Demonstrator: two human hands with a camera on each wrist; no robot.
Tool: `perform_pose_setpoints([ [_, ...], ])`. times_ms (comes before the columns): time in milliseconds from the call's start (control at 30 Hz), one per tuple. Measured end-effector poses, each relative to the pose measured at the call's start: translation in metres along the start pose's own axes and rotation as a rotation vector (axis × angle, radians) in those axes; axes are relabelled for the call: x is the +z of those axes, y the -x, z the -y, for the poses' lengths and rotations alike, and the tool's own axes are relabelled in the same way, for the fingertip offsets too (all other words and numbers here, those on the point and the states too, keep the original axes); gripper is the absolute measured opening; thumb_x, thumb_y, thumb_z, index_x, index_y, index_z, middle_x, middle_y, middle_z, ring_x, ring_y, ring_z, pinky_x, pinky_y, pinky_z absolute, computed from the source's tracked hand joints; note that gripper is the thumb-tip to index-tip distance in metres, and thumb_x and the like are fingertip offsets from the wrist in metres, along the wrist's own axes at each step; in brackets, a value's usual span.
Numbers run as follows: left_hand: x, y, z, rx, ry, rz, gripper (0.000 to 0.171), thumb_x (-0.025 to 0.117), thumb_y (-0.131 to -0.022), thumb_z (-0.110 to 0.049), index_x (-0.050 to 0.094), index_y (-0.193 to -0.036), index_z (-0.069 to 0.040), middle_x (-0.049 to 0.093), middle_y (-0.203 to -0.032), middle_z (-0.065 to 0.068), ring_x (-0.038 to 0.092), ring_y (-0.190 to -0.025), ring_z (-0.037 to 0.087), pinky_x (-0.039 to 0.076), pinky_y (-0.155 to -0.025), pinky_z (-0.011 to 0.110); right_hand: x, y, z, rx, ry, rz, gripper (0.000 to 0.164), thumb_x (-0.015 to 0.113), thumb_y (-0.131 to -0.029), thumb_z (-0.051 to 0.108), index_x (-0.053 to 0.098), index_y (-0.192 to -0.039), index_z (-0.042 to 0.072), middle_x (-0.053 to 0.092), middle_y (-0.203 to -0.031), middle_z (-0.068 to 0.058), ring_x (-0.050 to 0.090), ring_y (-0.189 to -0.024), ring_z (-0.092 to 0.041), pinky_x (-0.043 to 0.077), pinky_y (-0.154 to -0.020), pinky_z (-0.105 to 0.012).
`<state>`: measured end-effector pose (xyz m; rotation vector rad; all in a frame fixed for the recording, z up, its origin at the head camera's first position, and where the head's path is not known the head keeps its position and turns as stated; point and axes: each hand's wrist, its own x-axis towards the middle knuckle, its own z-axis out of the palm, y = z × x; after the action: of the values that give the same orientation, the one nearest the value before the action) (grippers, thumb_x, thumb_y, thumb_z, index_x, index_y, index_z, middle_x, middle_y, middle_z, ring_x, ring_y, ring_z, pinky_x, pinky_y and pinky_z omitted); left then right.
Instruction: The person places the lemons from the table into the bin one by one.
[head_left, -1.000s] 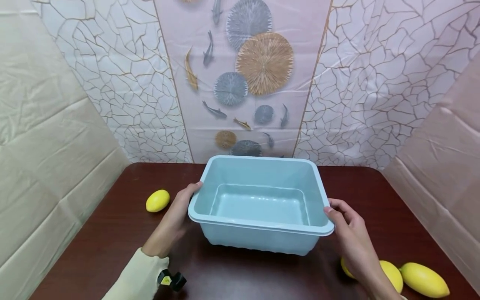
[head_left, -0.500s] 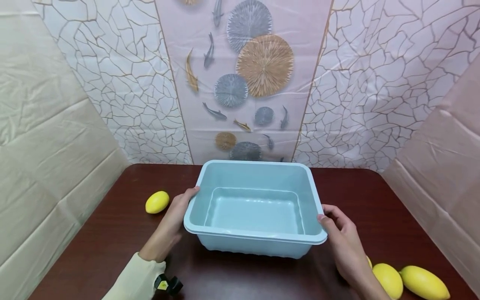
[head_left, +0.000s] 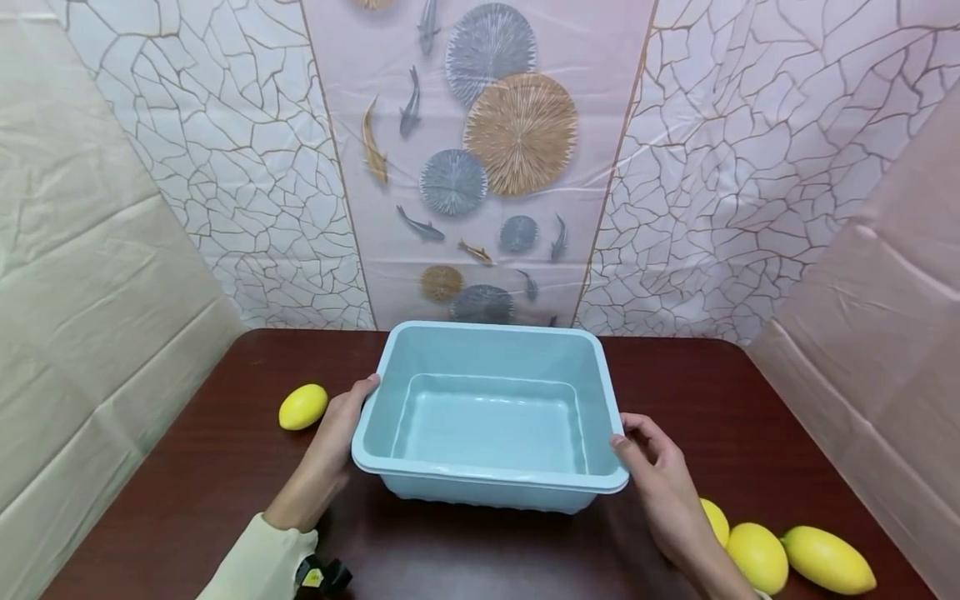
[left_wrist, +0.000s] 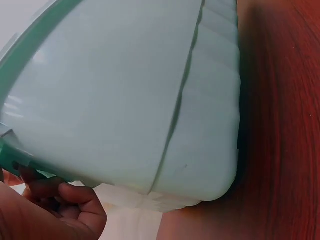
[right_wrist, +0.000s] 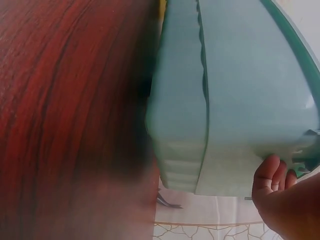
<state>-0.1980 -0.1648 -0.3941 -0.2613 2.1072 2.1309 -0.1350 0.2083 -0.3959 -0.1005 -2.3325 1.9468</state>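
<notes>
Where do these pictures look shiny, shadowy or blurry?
Head view: small bright glints inside the tub, pale sheen on the near part of the table; left wrist view: faint pale streaks on the tub's side; right wrist view: dark shadow beside the tub, table grain smeared and hazy toward the bottom.

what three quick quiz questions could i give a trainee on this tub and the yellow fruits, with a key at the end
1. Multiple choice: by which part do the left grip and the right grip hold the blue tub?
a) its base
b) its rim, at the two sides
c) its far wall

2. Count: in the head view, how many yellow fruits show to the right of the tub?

3. True or false: a yellow fruit lies inside the tub.

Key:
1. b
2. Three, one of them partly hidden behind the right arm.
3. False; the fruits in view all lie on the table.
</notes>
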Motion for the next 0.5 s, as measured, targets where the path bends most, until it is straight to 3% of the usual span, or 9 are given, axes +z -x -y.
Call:
perform_pose_setpoints([
  [167, -0.0018, 0.0022, 0.0017, 0.007, -0.029, -0.012, 0.056, 0.043, -0.112, -0.048, 0.06, -0.142, -0.003, 0.074, -0.112, 0.012, 0.073, -0.092, 0.02, 0.06, -0.079, 0.03, 0.0016, 0.001, -0.0019, -0.006, -0.004, 0.01, 0.03, 0.055, -0.109, 0.014, 0.055, -0.134, -0.003, 0.06, -0.115, -0.007, 0.061, -0.097, -0.011, 0.056, -0.078, -0.023],
  [500, -0.0016, 0.0045, -0.002, 0.013, -0.129, 0.014, 0.059, 0.043, -0.112, -0.047, 0.049, -0.154, -0.006, 0.062, -0.142, 0.019, 0.068, -0.115, 0.026, 0.06, -0.09, 0.035, 0.0004, 0.0034, 0.0009, 0.048, 0.016, 0.009, 0.032, 0.055, -0.109, 0.013, 0.053, -0.137, -0.002, 0.061, -0.125, -0.016, 0.064, -0.096, -0.01, 0.057, -0.079, -0.022],
])
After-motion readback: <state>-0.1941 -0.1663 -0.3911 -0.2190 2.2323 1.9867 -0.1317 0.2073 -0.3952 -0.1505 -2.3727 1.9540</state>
